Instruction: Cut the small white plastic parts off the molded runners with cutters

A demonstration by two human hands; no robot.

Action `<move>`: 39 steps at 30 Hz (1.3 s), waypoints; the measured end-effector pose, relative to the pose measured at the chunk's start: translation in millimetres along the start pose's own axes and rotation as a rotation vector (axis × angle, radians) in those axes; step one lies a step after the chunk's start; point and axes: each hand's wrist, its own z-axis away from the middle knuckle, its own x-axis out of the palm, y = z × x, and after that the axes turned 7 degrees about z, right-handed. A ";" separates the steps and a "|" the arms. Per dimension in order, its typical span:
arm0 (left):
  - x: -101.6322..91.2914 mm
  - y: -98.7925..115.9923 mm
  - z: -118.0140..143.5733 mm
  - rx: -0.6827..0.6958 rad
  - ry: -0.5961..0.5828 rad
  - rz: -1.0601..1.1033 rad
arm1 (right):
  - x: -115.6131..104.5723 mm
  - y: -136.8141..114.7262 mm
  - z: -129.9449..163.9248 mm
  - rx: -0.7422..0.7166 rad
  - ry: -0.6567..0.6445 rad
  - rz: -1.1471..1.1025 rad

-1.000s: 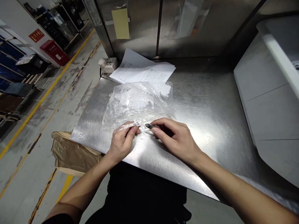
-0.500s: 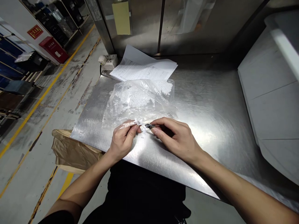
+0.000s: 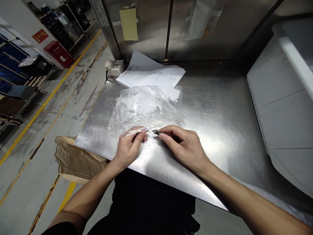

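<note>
Plastic bag (image 3: 146, 106) edge is pinched in left hand (image 3: 128, 147); right hand (image 3: 188, 148) grips dark tool (image 3: 157, 132) just beside.

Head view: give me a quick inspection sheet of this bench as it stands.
Surface: steel table, scuffed and shiny.
Job's things: clear plastic bag with pale contents lying flat; small dark tool at its near edge.
Clutter: printed papers behind the bag; white machine housing on the right.
Hands: left hand pinches the bag's edge; right hand holds the tool.
Cables: power strip with a plug, at the table's far left corner.
Surroundings: brown cardboard box below the table; yellow floor lines; red cabinet.
</note>
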 end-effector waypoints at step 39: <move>0.1 -2.4 2.6 0.028 0.017 -0.067 | 5.7 -9.5 6.6 0.051 -0.029 -0.136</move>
